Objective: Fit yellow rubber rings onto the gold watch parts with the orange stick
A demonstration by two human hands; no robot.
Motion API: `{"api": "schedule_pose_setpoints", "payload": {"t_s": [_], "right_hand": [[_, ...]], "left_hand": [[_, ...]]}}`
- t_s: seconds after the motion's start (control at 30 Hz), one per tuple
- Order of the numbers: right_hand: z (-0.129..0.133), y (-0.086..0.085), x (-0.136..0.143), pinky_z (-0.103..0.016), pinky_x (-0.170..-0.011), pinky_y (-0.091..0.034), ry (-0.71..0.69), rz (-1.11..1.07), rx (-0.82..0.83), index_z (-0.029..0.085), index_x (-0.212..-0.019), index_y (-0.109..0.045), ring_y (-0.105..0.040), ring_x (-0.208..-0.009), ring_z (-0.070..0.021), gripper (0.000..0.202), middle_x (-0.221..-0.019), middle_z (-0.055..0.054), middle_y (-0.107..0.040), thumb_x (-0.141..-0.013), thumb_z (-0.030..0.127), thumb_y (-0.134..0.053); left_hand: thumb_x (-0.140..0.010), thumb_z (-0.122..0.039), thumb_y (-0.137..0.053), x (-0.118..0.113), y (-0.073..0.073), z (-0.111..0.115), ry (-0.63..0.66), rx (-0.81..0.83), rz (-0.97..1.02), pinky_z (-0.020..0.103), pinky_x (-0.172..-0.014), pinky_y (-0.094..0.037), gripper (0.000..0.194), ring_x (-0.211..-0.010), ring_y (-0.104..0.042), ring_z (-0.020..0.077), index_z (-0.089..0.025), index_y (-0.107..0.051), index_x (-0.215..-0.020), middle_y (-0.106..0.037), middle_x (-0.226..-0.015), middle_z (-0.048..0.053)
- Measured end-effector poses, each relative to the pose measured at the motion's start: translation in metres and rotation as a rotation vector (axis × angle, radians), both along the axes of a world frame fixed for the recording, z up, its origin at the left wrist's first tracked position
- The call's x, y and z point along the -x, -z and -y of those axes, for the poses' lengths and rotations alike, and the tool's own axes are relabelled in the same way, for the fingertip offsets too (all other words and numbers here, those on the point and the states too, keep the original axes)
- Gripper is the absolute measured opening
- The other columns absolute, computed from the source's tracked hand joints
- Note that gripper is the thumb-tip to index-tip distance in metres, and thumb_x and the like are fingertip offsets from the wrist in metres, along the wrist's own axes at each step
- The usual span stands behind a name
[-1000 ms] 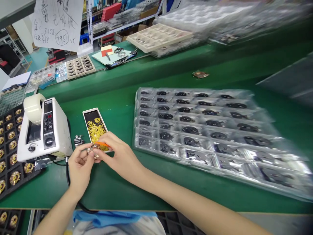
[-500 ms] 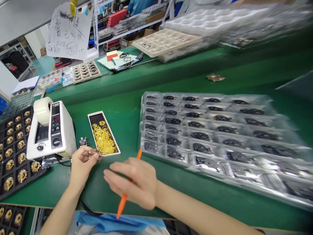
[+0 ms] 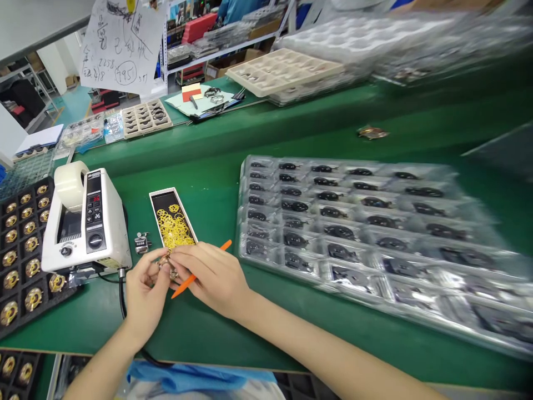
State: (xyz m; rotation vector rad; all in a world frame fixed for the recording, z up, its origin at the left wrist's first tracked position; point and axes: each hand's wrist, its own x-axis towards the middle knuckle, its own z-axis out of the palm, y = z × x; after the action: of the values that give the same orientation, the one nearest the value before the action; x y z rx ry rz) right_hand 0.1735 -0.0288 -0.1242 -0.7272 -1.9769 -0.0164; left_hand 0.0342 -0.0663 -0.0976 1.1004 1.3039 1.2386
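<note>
- Two hands were held together at the near end of a narrow white-rimmed box (image 3: 164, 201); a small, shiny coppery metal part (image 3: 172, 272) was pinched there between thumb and fingertips of the left hand (image 3: 145, 289).
- An orange pen-like tool (image 3: 187, 284) was tucked between the bent fingers of the right hand (image 3: 212, 278), whose fingertips were kept at the part; exact contact could not be told.
- Work on the part was judged unfinished, as it was not set down; how much had been done was hidden by the fingers.
- Many thin yellow ring-shaped pieces (image 3: 175, 225) were left loosely heaped in the box.
- Round gold-toned pieces (image 3: 33, 300) were seated in a matte black tray (image 3: 25, 320) at the left.
- Dark, glossy oval parts (image 3: 295, 206) were laid in rows in clear, ridged plastic trays (image 3: 308, 278) at the right.
</note>
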Motion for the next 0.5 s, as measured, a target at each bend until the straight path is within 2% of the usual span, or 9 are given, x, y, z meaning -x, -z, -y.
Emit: {"api": "schedule_pose_setpoints", "payload": {"t_s": [0.13,0.3,0.4,0.5], "right_hand": [[-0.0011,0.0020,0.0000,-0.030,-0.061,-0.048,0.015,0.022,-0.099,0.017,-0.096,-0.061,-0.061,-0.068,-0.0174,0.016,-0.083,-0.009,-0.072,-0.088,0.008,-0.051],[-0.0030,-0.0014,-0.0039,-0.029,-0.057,-0.046,0.017,0.097,-0.202,0.017,-0.092,-0.062,-0.058,-0.064,-0.0164,0.017,-0.083,-0.008,-0.074,-0.090,0.008,-0.048],[-0.0021,-0.0029,-0.0048,-0.029,-0.056,-0.046,0.021,0.121,-0.219,0.015,-0.095,-0.062,-0.058,-0.065,-0.0173,0.017,-0.083,-0.010,-0.074,-0.092,0.009,-0.046],[0.0001,-0.0012,-0.0026,-0.030,-0.057,-0.047,0.042,0.104,-0.204,0.014,-0.098,-0.060,-0.059,-0.065,-0.0175,0.016,-0.083,-0.010,-0.075,-0.090,0.007,-0.047]], "left_hand": [[-0.080,-0.036,-0.070,-0.0007,0.0043,0.0035,-0.033,-0.051,-0.052,0.023,-0.061,-0.058,0.028,-0.058,-0.066,0.0139,-0.016,-0.070,-0.100,-0.069,-0.061,-0.001],[-0.081,-0.032,-0.068,0.0016,0.0079,0.0031,-0.005,-0.048,-0.059,0.026,-0.065,-0.061,0.025,-0.066,-0.072,0.0182,-0.015,-0.071,-0.100,-0.077,-0.077,0.004],[-0.081,-0.025,-0.066,0.0016,0.0085,0.0033,-0.019,-0.090,-0.130,0.024,-0.066,-0.060,0.022,-0.070,-0.073,0.0182,-0.016,-0.072,-0.100,-0.078,-0.084,0.004],[-0.081,-0.020,-0.063,0.0009,0.0081,0.0042,-0.037,-0.135,-0.195,0.022,-0.066,-0.059,0.021,-0.068,-0.072,0.0158,-0.017,-0.072,-0.100,-0.078,-0.082,0.003]]}}
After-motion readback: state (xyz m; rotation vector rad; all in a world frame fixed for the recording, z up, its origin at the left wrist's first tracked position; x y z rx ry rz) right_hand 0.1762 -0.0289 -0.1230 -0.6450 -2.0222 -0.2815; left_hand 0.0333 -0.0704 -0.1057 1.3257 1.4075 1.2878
